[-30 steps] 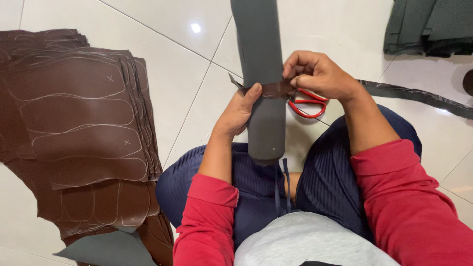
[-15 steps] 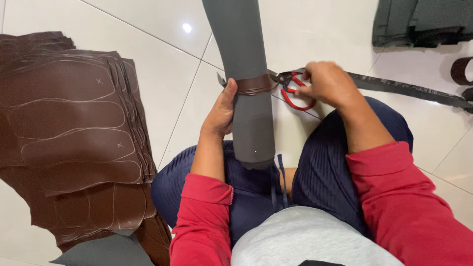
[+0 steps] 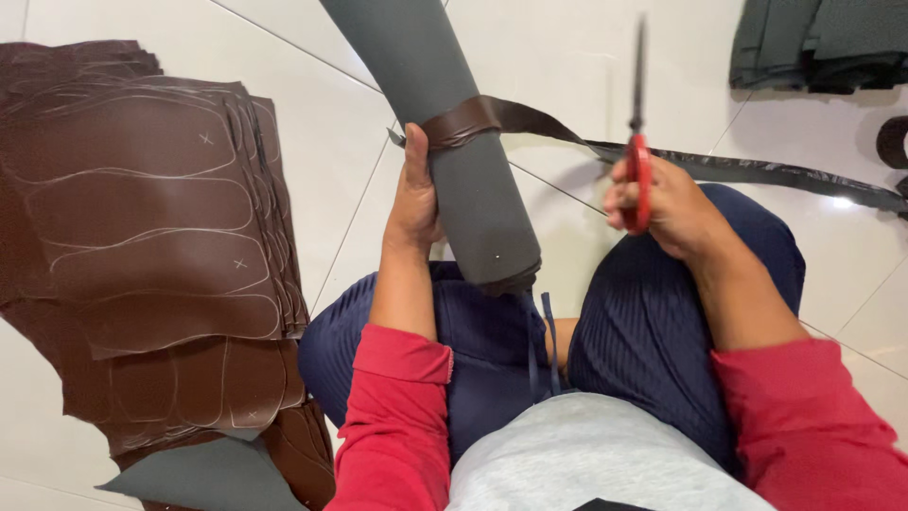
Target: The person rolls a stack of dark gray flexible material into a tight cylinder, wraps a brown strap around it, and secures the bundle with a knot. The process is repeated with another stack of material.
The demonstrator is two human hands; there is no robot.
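Grey rolled sheet point(image 3: 454, 161), bound near its middle by a brown leather strip point(image 3: 463, 121), lay slanted over the lap, lower end on the blue trousers point(image 3: 653, 322), upper end running past the frame's top edge; gripped along its left side by the left hand point(image 3: 414, 194), fingers closed around the roll just below the strip, thumb pointing up beside it, forearm rising straight from a red sleeve point(image 3: 397, 416); right hand point(image 3: 667, 203) lifted clear of the roll, well apart from it, closed around the red handles of one pair of scissors point(image 3: 638, 132), blades together, pointing straight up and blurred; one long dark strip point(image 3: 757, 172) trailed from the band across the white tiled floor point(image 3: 586, 57) toward the right edge; one stack of brown leather sheets point(image 3: 151, 246), marked with pale sole outlines, lay to the left on the floor; one pile of dark folded material point(image 3: 823, 43) sat at top right; two hands, two red sleeves, one roll counted.
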